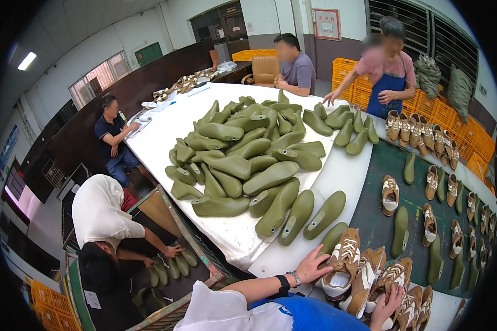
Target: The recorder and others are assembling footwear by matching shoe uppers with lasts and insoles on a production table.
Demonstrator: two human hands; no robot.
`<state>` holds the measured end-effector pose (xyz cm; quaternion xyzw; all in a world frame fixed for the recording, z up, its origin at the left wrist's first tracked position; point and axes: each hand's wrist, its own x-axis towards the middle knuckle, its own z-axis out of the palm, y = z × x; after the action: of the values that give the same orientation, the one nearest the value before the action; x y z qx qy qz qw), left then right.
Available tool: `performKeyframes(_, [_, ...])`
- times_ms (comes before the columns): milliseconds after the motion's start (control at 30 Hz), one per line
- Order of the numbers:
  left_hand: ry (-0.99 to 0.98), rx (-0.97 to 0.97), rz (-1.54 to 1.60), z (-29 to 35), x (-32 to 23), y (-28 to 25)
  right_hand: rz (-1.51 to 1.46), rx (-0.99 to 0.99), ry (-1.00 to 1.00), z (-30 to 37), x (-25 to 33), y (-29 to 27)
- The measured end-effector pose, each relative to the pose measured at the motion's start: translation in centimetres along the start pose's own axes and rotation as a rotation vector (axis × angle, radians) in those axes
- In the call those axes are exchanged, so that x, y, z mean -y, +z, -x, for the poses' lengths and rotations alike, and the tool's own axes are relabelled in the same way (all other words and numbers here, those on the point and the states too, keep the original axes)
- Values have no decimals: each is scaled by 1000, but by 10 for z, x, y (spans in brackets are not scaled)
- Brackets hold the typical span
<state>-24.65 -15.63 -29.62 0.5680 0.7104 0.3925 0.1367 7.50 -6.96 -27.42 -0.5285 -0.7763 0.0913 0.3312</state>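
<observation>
At far left, below the table edge, a low tray (200, 263) holds a row of green shoe lasts (174, 268); a crouching person's hand (174, 251) rests among them. The white table (165, 129) carries a large loose heap of olive-green lasts (248, 160), piled several deep, with single lasts lying apart toward its near edge. At bottom centre, the left hand (313, 266), wrist bearing a watch, lies open with fingers spread, its fingertips touching the side of a tan-and-white sneaker (343, 259) that stands at the near end of the dark green conveyor surface (375, 220); it presses on the sneaker rather than enclosing it. Just right, the right hand (387, 306) rests flat and open on a cluster of similar sneakers (406, 298), gripping none that can be seen. Along the conveyor further pairs of sneakers (422, 135) alternate with single green lasts. At upper right, stacked yellow crates (453, 118) stand behind a person in a blue apron; their contents are not visible.
</observation>
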Motion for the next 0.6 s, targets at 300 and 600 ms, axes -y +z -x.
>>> performKeyframes(300, [-8, -8, -8, 0, -1, 0, 17, 18, 22, -2, 7, -5])
performKeyframes(600, [13, -27, -6, 0, 0, 2, -13, -1, 31, -1, 5, -2])
